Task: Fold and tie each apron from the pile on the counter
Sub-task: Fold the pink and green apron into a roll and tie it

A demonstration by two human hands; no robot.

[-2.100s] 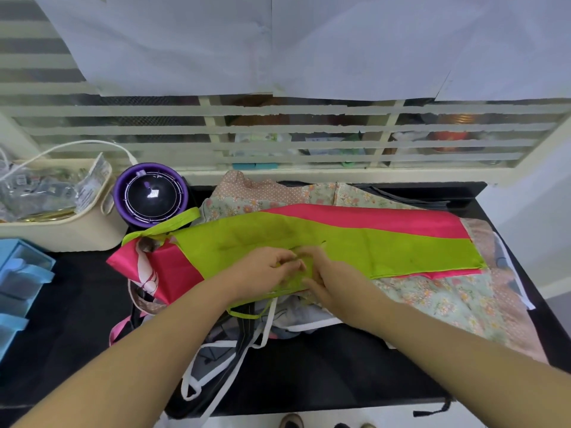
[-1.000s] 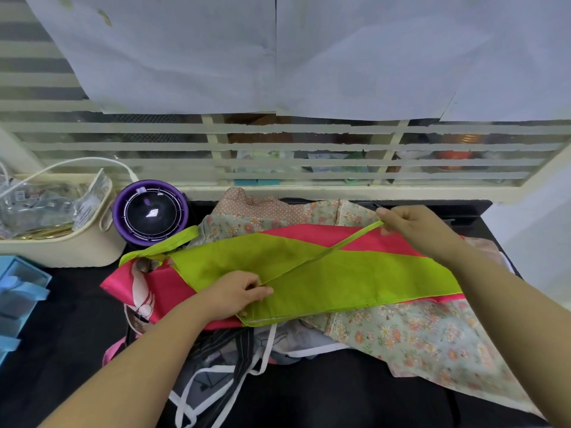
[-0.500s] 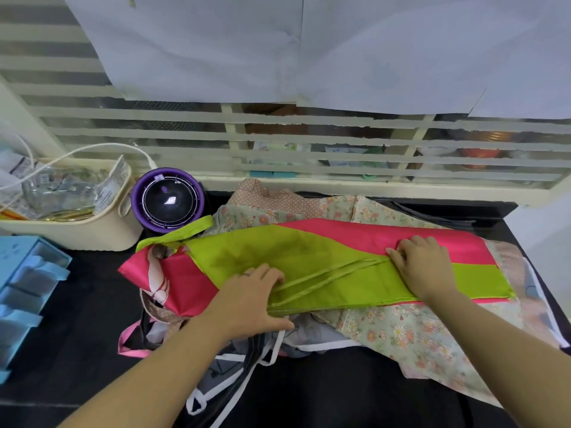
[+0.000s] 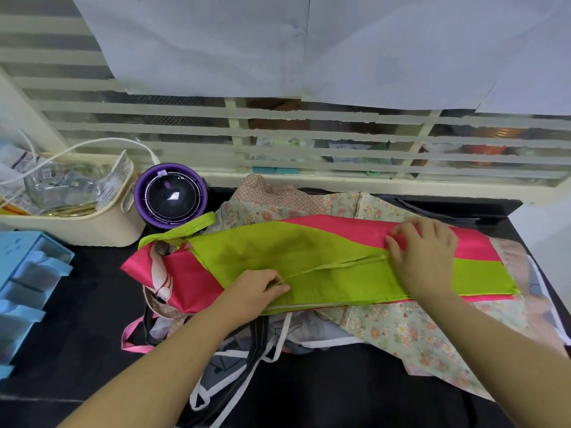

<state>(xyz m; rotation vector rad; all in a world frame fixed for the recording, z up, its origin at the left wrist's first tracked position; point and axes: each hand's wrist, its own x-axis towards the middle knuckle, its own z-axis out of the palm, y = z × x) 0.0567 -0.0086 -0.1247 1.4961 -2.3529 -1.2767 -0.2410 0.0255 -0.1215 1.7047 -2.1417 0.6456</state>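
Left hand, thumb and forefinger pinching the near end of a thin green tie, which runs slantwise across the cloth to the thumb side of the right hand; the right hand lies palm-down on the apron with fingers loosely bent over the pink band, and whether it nips the tie or merely pins it cannot be told. The green-and-pink apron lies folded into a long strip on top of the pile, parallel to the far edge of the counter and over its right half; a second green strap trails off its left end towards the far edge. Lime-green panel in front, bright pink band behind and at the left end, where a pale printed figure shows; the surface has a slight sheen and shallow creases. Judged from this, the cloth is thin, light and limp, probably smooth enough to slide on the layers beneath, so a fold likely holds only while pressed; the tie is narrow and floppy and is best taken near its end in a fingertip pinch, the body of the apron under a flat palm or at a folded edge. Beneath it lie a floral apron reaching towards the right edge and a dark apron with white straps hanging at the near edge
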